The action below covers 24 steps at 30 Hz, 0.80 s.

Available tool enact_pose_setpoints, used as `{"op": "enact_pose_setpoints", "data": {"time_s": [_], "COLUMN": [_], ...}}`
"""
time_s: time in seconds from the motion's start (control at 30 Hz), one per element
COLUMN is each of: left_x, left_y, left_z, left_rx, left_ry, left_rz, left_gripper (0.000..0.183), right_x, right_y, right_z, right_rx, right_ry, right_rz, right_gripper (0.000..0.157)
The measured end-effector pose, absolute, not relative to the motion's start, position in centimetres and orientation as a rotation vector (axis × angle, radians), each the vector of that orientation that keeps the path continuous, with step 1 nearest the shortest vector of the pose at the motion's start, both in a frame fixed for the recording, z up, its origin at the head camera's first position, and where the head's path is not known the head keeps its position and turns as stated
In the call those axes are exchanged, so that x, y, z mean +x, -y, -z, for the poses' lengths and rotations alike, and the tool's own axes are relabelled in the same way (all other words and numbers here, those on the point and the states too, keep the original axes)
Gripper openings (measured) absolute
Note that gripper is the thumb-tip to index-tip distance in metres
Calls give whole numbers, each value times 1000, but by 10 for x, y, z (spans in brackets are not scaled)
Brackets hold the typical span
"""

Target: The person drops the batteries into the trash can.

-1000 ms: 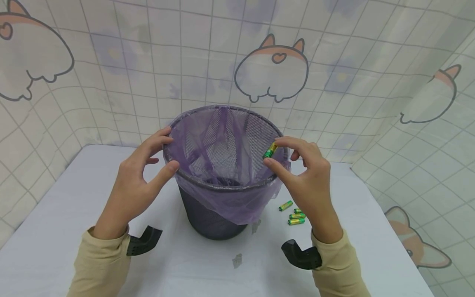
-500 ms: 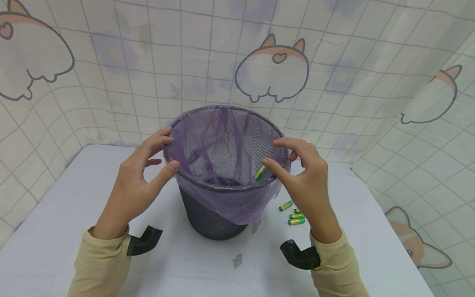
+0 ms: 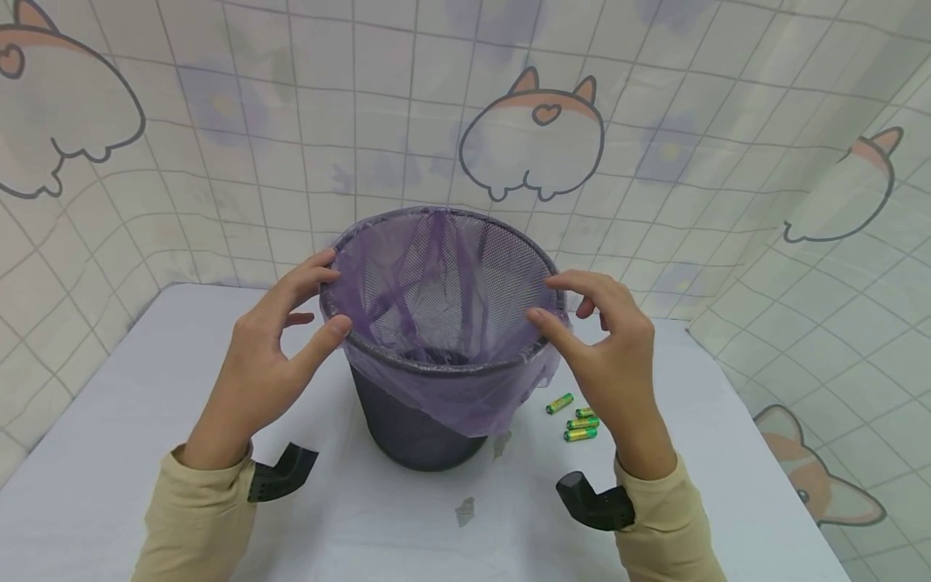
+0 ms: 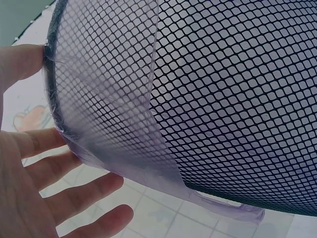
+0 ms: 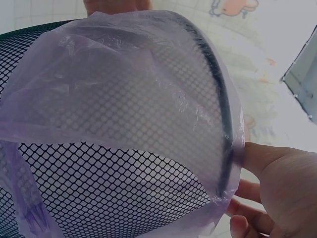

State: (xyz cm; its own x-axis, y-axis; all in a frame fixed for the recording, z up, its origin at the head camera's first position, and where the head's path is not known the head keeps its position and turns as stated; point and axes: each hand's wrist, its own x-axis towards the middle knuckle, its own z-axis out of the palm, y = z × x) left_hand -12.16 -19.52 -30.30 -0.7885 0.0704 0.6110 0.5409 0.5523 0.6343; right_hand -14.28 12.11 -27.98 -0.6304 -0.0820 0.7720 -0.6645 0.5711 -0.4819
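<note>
A dark mesh waste bin (image 3: 407, 436) stands at the table's middle, lined with a translucent purple bag (image 3: 458, 400) folded over its rim. My left hand (image 3: 265, 352) touches the left side of the rim with thumb and fingertips; in the left wrist view its fingers are spread and fairly straight. At the right of the rim is my right hand (image 3: 611, 352), thumb and index finger apart over the opening with nothing between them. Several green-and-yellow batteries (image 3: 581, 423) lie on the table right of the bin, one partly behind my right wrist. No battery shows inside the bin.
The bin stands on a white-covered table (image 3: 393, 541) with two small grey patches (image 3: 465, 511) near its front. Behind and beside it hangs a gridded curtain (image 3: 393, 105) with cartoon dogs. Each wrist wears a black camera mount (image 3: 595, 503).
My right hand let go of a battery, which fell down into the lined bin and out of sight. Its thumb and index finger parted and drew slightly right. The left hand stayed in place.
</note>
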Motion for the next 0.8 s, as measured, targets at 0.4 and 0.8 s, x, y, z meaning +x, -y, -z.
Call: {"op": "enact_pose_setpoints", "data": {"time_s": [0.4,0.8], "left_x": [-121,-121], "left_y": [194,194], "left_z": [303,303], "left_rx": [-495,-497], "left_ry": [2265,2249], "left_rz": [1174,1172], "left_gripper": [47,46], "right_x": [-140,-138], "right_y": [-134,-149], "right_z": [283,283], "right_rx": [536,491], "right_ry": [2064,2066], "right_rz": [-1022,-996], "right_gripper": [35,31]}}
